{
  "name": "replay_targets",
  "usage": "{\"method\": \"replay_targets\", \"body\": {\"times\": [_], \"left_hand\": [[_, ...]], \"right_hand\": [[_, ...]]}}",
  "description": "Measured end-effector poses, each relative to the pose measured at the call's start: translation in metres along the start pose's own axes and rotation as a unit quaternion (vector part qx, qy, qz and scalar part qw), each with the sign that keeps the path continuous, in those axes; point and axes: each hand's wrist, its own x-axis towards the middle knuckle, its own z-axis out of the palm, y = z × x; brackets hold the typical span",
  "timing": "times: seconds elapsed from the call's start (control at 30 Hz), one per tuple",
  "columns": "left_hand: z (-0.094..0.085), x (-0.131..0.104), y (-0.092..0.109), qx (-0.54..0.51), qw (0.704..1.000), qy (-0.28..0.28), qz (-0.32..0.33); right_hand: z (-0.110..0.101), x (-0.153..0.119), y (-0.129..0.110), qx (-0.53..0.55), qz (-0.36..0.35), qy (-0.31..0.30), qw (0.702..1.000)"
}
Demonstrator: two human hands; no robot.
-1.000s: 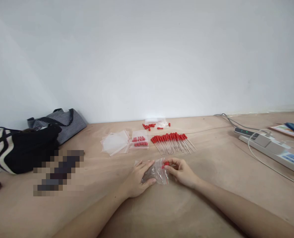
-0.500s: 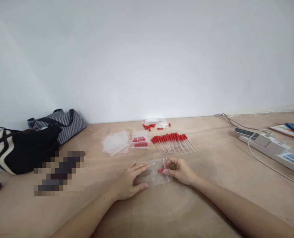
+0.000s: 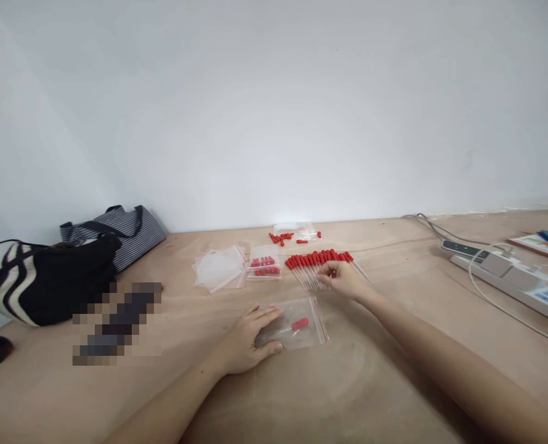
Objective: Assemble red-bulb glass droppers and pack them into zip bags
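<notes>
A clear zip-lock bag (image 3: 285,339) lies flat on the table with a red-bulbed dropper (image 3: 300,323) inside, its bulb towards the red-striped edge. My left hand (image 3: 253,339) rests on the bag's left end, thumb and fingers spread apart. Farther back, a slanted row of droppers (image 3: 320,258) shows red rubber bulbs and thin clear stems. Over the stems at the right part of this row is my right hand (image 3: 343,279), its fingertips pinched together. What they hold, if anything, is hidden.
A pile of flat bags (image 3: 220,268) lies behind my left hand, beside filled bags (image 3: 264,270) with red bulbs. Loose red bulbs (image 3: 282,237) and another bag (image 3: 294,228) are near the wall. Cloth bags (image 3: 65,280) stand left; a power strip (image 3: 509,283) lies right.
My right hand has let go of the dropper inside the bag and moved back to the row of droppers. My left hand stays on the bag.
</notes>
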Motion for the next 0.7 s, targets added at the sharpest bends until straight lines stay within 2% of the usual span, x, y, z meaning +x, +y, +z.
{"method": "replay_targets", "body": {"times": [0.13,0.3,0.47,0.7], "left_hand": [[0.002,0.000,-0.003,0.008,1.000,-0.001,0.004],[0.003,0.000,-0.005,0.003,1.000,-0.005,0.012],[0.000,0.000,-0.001,0.000,1.000,-0.014,0.007],[-0.001,0.000,0.000,-0.003,1.000,-0.012,0.004]], "right_hand": [[0.015,0.041,-0.013,-0.056,0.028,0.038,0.997],[0.040,0.071,-0.023,-0.093,0.074,0.055,0.991],[0.043,0.082,-0.017,-0.087,0.102,0.047,0.990],[0.042,0.084,-0.009,-0.012,0.108,0.059,0.992]]}}
